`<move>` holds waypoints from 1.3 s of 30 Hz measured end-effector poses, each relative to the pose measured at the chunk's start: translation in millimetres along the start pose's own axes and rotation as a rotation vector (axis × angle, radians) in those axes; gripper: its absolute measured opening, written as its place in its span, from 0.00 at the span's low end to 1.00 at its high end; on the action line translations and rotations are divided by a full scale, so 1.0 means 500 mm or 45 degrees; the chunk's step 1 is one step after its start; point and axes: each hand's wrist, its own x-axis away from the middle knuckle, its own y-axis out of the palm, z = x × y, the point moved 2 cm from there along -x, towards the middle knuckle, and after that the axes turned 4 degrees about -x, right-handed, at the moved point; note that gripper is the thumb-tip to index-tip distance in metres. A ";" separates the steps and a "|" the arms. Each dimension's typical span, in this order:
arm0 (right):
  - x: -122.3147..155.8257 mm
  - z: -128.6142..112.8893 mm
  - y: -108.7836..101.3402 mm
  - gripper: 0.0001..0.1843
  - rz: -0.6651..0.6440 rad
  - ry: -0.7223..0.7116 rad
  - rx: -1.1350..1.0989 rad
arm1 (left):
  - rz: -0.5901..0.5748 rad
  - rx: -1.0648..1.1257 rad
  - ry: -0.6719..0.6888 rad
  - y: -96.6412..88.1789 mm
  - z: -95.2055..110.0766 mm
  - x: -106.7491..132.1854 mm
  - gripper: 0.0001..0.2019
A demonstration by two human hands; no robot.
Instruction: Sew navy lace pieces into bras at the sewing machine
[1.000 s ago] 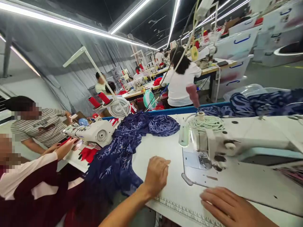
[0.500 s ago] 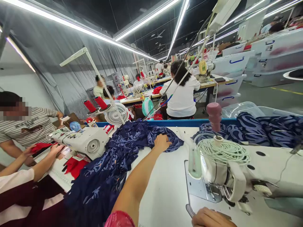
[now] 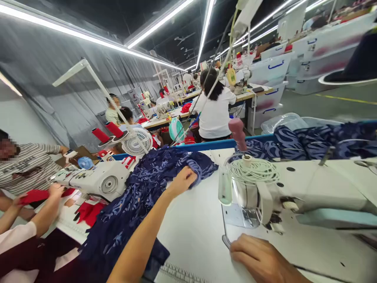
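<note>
My left hand (image 3: pixel 182 181) reaches out over the white table (image 3: pixel 194 224) and pinches the edge of a dark blue patterned fabric (image 3: pixel 141 192) that lies heaped along the table's left side. My right hand (image 3: pixel 259 259) rests palm down on the table near its front edge, just in front of the sewing machine's (image 3: pixel 294 188) needle plate (image 3: pixel 241 215); its fingers lie loosely curled with nothing seen in them. A coil of pale cord (image 3: pixel 253 169) sits on top of the machine head.
More blue fabric (image 3: pixel 309 139) is piled behind the machine. To the left a co-worker's hands (image 3: pixel 54 192) handle red cloth at another sewing machine (image 3: pixel 97 181). A small fan (image 3: pixel 136 142), red thread cones (image 3: pixel 107 131) and seated people lie beyond.
My left hand went from resting on the table to reaching far onto the blue fabric, and has now closed on its edge and drawn back a little. My right hand stayed near the front.
</note>
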 end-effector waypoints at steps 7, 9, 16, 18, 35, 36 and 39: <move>0.027 -0.002 -0.021 0.16 0.102 0.121 -0.002 | -0.202 -0.086 0.223 0.146 0.053 0.228 0.03; 0.042 0.006 -0.029 0.16 0.138 0.331 0.029 | -0.074 -0.178 0.254 0.158 0.057 0.240 0.04; 0.011 0.030 -0.001 0.21 -0.040 0.948 0.059 | 0.273 -0.114 0.475 0.155 0.085 0.204 0.10; -0.017 0.031 0.011 0.16 -0.069 0.951 -0.011 | 0.272 -0.110 0.466 0.160 0.086 0.203 0.09; 0.077 -0.006 -0.041 0.20 -0.166 0.338 0.414 | -0.010 -0.409 0.506 0.240 0.124 0.201 0.21; 0.077 -0.006 -0.042 0.19 -0.180 0.269 0.475 | -0.020 -0.413 0.491 0.243 0.125 0.200 0.22; 0.070 0.004 -0.041 0.11 -0.183 0.241 0.524 | -0.029 -0.477 0.406 0.246 0.129 0.189 0.25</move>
